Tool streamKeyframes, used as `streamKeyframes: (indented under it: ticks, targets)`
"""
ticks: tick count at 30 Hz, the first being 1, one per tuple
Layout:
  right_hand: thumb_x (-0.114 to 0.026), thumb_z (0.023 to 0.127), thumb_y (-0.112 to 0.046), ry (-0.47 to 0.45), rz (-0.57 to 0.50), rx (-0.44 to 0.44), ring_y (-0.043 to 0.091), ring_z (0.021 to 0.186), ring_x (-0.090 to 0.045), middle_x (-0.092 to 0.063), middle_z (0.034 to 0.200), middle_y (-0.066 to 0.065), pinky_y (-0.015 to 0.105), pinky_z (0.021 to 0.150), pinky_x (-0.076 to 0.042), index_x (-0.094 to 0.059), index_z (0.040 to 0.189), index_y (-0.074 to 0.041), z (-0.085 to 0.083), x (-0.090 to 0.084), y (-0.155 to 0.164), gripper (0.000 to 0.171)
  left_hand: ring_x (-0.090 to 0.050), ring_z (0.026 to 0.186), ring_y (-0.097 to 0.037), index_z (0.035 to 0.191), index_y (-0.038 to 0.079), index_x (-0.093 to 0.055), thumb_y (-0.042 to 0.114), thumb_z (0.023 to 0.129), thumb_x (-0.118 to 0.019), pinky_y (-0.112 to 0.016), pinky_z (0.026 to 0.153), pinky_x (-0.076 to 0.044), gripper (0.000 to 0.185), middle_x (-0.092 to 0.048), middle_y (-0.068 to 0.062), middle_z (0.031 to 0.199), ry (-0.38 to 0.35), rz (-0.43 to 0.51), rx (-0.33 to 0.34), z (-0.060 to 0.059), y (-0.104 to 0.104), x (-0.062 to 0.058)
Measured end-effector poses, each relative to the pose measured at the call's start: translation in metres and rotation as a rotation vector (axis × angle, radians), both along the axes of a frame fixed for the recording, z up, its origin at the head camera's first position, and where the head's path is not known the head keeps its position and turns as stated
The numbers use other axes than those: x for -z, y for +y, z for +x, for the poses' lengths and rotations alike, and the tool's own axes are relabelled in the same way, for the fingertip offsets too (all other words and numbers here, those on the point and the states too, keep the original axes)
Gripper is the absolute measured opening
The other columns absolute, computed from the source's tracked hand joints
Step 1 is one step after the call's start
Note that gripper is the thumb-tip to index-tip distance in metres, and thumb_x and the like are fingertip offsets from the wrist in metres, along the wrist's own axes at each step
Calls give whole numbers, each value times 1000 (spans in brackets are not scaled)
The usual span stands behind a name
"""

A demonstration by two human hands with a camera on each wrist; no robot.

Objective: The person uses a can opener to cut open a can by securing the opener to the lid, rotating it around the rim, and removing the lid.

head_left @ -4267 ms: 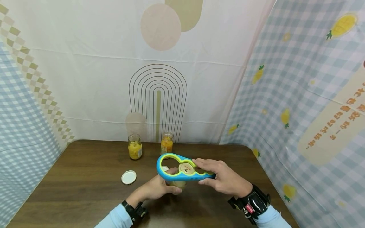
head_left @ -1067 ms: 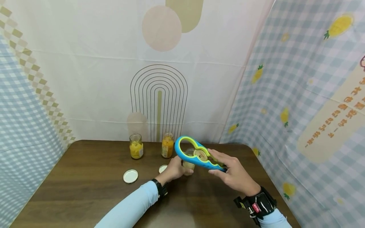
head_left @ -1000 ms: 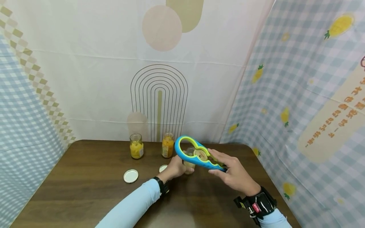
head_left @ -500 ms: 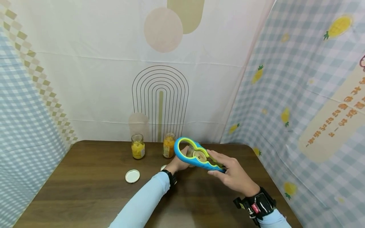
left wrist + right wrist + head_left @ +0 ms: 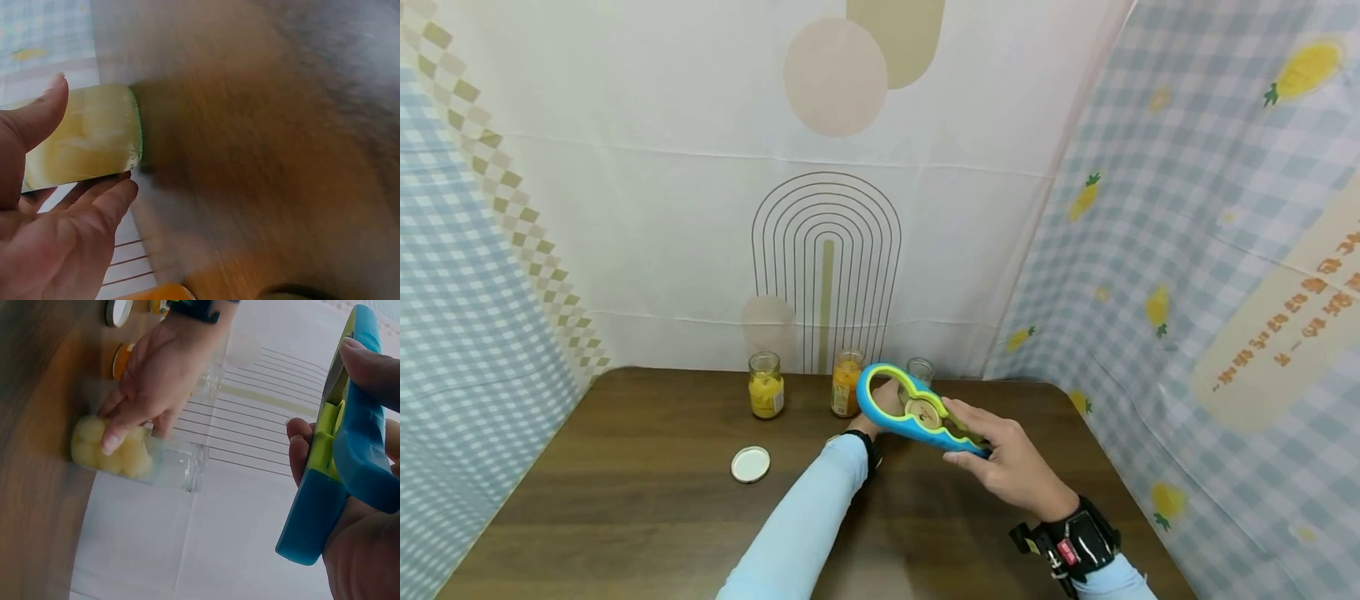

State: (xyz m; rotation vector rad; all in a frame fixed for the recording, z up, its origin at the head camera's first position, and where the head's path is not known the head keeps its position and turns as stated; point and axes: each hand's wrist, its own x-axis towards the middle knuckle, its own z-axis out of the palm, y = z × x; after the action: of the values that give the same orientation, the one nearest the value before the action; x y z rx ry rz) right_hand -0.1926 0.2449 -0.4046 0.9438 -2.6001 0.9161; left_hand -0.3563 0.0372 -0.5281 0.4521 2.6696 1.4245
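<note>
My left hand (image 5: pixel 883 401) reaches to the back of the table and holds a lidless glass jar (image 5: pixel 918 370) of pale yellow fruit, standing near the backdrop. In the left wrist view the thumb and fingers (image 5: pixel 115 195) lie round that jar (image 5: pixel 81 144). The right wrist view shows the same hand (image 5: pixel 150 387) on the jar (image 5: pixel 125 459). My right hand (image 5: pixel 1000 462) grips the handle of a blue and green jar opener (image 5: pixel 910 408) above the table. A round tan lid (image 5: pixel 921 412) sits in the opener's middle ring. The opener (image 5: pixel 337 462) is close in the right wrist view.
Two more lidless jars of yellow and orange fruit (image 5: pixel 765 386) (image 5: pixel 846 383) stand along the back edge of the brown table (image 5: pixel 625 500). A white lid (image 5: pixel 750 464) lies left of centre. Patterned cloth walls close in behind and on both sides.
The left hand has carried the jar from the table's middle to the back, beside the other jars. The right hand has kept the opener, with the lid in it, raised and nearly still.
</note>
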Motion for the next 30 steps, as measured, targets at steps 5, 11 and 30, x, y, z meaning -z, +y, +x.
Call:
streamKeyframes:
  ticks: [5, 11, 30]
  targets:
    - [-84, 94, -21, -19, 2, 3, 33, 145, -58, -57, 159, 14, 57, 110, -55, -51, 160, -17, 1, 4, -1, 73, -61, 86, -18, 93, 13, -71, 31, 95, -78, -43, 94, -52, 20, -73, -3, 88, 27, -35, -9, -11, 6, 10]
    - [-84, 94, -21, -19, -2, 13, 32, 145, -58, -56, 160, 13, 57, 110, -54, -51, 160, -19, 1, 2, -1, 73, -62, 89, -18, 96, 14, -71, 33, 97, -76, -46, 96, -53, 20, -75, -3, 93, 11, -7, -7, -11, 8, 2]
    - [-84, 94, -21, -7, 0, 4, 33, 145, -59, -57, 159, 14, 56, 108, -56, -51, 160, -20, 2, 1, -6, 73, -64, 116, -35, 120, 7, -61, 30, 106, -63, -55, 107, -49, 28, -69, -17, 120, 69, 119, 70, 4, 5, 19]
